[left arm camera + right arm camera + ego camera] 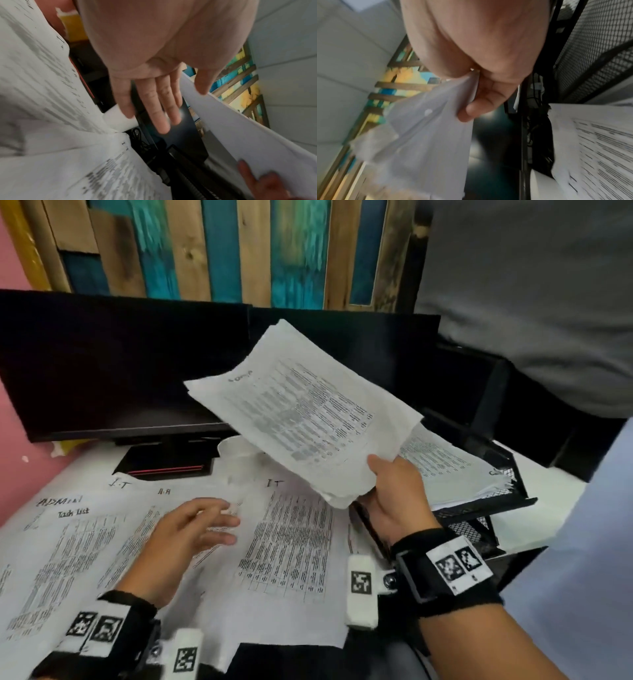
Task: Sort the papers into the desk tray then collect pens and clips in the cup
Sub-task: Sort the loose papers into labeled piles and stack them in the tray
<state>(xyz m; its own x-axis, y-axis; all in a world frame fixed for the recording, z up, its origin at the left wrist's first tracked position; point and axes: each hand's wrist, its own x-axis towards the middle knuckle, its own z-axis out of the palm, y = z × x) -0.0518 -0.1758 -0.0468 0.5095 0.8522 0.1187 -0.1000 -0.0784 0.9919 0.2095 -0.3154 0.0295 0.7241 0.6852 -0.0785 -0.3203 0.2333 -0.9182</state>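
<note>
So the right hand (394, 494) has a small bunch of printed sheets (301, 412) pinched at its near corner, thumb on top and fingers curled under, holding it up in the air tilted, above the counter (548, 491) and just left of the black mesh desk tray (493, 508). The right wrist view shows the same grip from below, with the thumb (481, 102) clamped on the edge of the paper.

The tray sits at the right side and already has a stack of papers (448, 470) lying in its top tier. More loose papers (287, 542) are spread flat over the near part of the counter, overlapping each other, with handwritten headings along their far edges.

The left hand (191, 532) is relaxed and spread, fingers straight-ish, hovering low over those flat sheets, holding nothing. Can't tell if it's actually touching them.

A white cup (236, 453) stands behind the spread, partly hidden under the lifted sheets, near the base of the black monitor (120, 364). The whole frame is a bit motion-blurred.
</note>
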